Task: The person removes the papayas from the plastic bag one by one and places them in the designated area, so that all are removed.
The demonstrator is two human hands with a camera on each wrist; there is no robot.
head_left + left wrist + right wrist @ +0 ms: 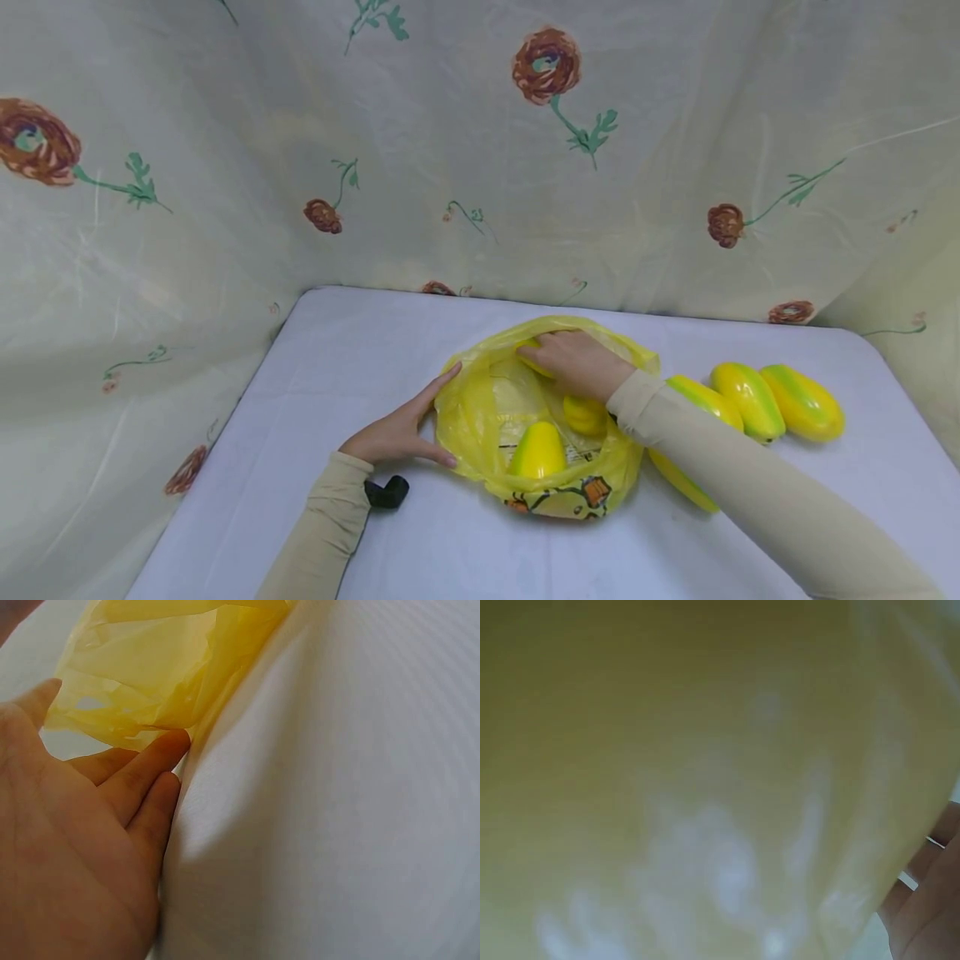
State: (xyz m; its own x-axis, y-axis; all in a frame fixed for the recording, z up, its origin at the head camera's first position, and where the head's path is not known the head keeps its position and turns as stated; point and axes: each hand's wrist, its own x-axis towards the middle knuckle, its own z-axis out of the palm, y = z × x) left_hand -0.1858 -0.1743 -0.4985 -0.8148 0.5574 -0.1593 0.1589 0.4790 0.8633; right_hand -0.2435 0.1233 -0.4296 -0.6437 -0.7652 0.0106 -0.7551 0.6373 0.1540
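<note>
A yellow plastic bag [467, 421] stands with its mouth spread wide on the table. My right hand [576, 360] reaches inside over the far rim area and holds a yellow-green papaya [531, 358], its fingertips partly hidden. Two more fruits lie in the bag: a papaya [538, 450] at the near side and a yellow one [585, 414] under my right wrist. At the bag's left side my left hand [393, 437] has its thumb and fingers spread, touching the film. Bag film [705, 787] fills most of the right wrist view.
Right of the bag lie several papayas [746, 400], partly covered by my right forearm. A small black object [386, 492] is beside my left wrist. White cloth covers the table [360, 342]; a flowered curtain [450, 167] hangs behind and at the sides.
</note>
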